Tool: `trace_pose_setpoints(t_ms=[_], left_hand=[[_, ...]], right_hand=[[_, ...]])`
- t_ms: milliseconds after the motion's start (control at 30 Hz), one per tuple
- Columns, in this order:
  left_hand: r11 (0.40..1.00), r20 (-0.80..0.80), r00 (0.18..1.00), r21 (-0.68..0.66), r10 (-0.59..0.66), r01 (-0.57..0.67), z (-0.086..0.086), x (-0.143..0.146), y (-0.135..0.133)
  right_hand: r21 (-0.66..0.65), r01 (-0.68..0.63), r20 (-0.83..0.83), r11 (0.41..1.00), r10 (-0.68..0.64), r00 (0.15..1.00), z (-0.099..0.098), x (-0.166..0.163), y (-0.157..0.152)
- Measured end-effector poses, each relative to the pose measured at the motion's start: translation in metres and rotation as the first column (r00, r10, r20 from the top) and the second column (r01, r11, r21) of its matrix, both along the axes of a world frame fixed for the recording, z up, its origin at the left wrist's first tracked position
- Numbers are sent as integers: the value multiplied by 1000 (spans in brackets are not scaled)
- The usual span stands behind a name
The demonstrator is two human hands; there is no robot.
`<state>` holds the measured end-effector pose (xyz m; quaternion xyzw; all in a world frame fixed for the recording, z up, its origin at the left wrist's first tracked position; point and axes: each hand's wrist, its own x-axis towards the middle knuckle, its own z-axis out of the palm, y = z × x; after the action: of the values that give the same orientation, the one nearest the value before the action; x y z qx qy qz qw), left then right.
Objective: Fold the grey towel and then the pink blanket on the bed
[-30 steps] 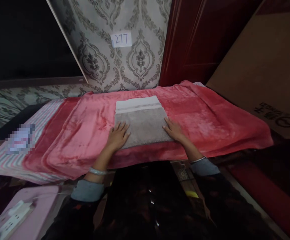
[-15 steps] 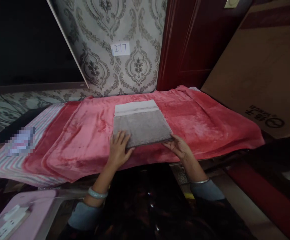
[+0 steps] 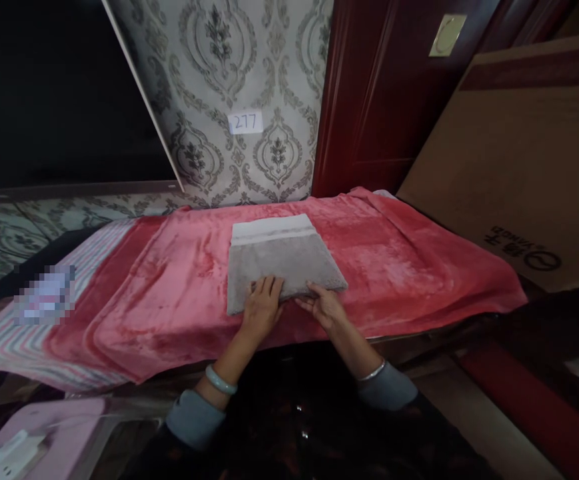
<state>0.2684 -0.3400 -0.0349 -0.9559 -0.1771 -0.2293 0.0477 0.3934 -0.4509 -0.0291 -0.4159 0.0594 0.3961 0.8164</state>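
A grey folded towel with a white band along its far end lies on a pink-red plush blanket. My left hand rests over the towel's near edge, its fingers stretched flat on top and close together. Just to its right, my right hand pinches the same edge, thumb above and fingers underneath. Between the two hands the edge looks slightly raised. What lies beneath the left palm is hidden.
A striped cloth shows at the blanket's left end, with a blurred-out item on it. The large dark screen stands at back left. A cardboard box leans at right. A pink stool-like surface sits low left.
Both hands have come closer together along the towel's near edge, the left moving right and the right moving left from the corner. The camera view has tilted up slightly.
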Motion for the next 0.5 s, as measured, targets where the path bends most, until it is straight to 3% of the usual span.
trace_pose_setpoints(t_ms=[100, 200, 367, 500], left_hand=[[1000, 27, 999, 23, 21, -22, 8, -5, 6], [998, 29, 998, 41, -48, 47, 6, -17, 10], [992, -3, 996, 86, -91, 91, -12, -27, 6], [995, 39, 998, 90, -41, 37, -16, -23, 1]], right_hand=[[78, 47, 104, 996, -55, 993, 3, -9, -1], [113, 30, 161, 993, -48, 986, -9, -20, -10], [58, -26, 81, 998, 21, 997, -38, -28, -27], [106, -53, 50, 993, 48, 998, -40, -18, -39]])
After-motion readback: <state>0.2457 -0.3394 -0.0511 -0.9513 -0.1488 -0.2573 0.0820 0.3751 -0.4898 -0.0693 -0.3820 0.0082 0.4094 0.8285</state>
